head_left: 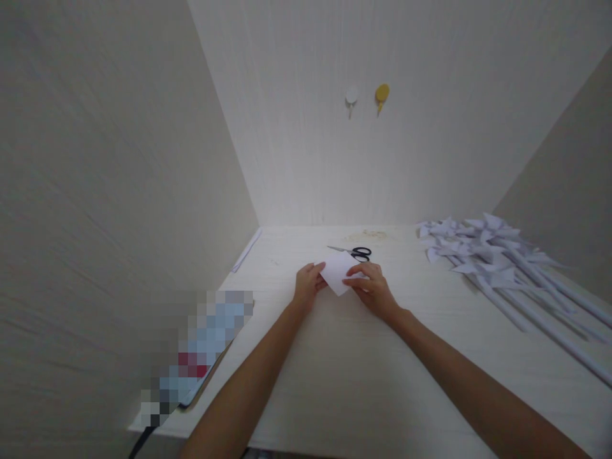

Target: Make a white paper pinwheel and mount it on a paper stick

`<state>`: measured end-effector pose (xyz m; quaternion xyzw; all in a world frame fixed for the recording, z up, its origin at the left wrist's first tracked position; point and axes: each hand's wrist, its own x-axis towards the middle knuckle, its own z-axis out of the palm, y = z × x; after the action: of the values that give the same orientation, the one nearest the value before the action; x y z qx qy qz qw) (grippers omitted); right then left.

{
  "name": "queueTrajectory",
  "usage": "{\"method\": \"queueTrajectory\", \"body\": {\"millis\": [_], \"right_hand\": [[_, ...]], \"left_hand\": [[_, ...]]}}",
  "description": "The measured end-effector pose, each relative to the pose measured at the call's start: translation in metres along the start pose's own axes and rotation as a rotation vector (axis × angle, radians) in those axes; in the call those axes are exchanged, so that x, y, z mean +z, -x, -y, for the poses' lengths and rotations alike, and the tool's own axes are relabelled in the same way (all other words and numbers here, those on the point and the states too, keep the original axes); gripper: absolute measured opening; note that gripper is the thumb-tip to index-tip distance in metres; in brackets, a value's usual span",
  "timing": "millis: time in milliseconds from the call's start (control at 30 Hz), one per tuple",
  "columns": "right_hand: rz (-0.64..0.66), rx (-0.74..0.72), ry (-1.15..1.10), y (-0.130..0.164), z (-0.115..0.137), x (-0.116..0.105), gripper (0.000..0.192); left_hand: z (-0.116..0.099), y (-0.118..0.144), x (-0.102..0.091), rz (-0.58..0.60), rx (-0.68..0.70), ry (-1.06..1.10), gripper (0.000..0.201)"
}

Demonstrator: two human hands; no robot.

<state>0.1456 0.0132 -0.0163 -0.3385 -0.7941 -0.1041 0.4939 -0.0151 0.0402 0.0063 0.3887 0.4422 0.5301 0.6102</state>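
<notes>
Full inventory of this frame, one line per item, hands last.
paper sheet: 1, white, middle of the table, held between both hands
scissors: 1, black handles, on the table just behind the paper sheet
paper pinwheels: a pile, count unclear, white, right side of the table, on long white sticks
paper strip: 1, white, far left edge of the table by the wall
flat device: 1, blurred out, near left edge of the table
wall hooks: 2, one white, one yellow, on the back wall
table: 1, whitish
left hand: 1, on the sheet's left edge
right hand: 1, on the sheet's right side
</notes>
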Motion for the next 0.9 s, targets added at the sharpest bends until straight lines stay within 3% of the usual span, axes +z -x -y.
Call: {"method": "queueTrajectory", "body": {"millis": [167,333,500,900], "right_hand": [[0.171,0.021,-0.105,0.006,0.006,-0.012,0.015],[0.371,-0.011,-0.156,0.016,0.015,-0.031,0.017],[0.469,-0.023,-0.164,0.018,0.022,-0.041,0.018],[0.513,-0.045,-0.261,0.017,0.026,-0.044,0.012]], "left_hand": [[-0.003,-0.004,-0.01,-0.046,0.091,-0.23,0.015],[0.001,0.001,-0.007,0.137,0.168,-0.512,0.022],[0.005,0.002,-0.004,0.262,0.13,-0.455,0.018],[0.006,-0.002,-0.006,0.294,0.067,-0.478,0.019]]}}
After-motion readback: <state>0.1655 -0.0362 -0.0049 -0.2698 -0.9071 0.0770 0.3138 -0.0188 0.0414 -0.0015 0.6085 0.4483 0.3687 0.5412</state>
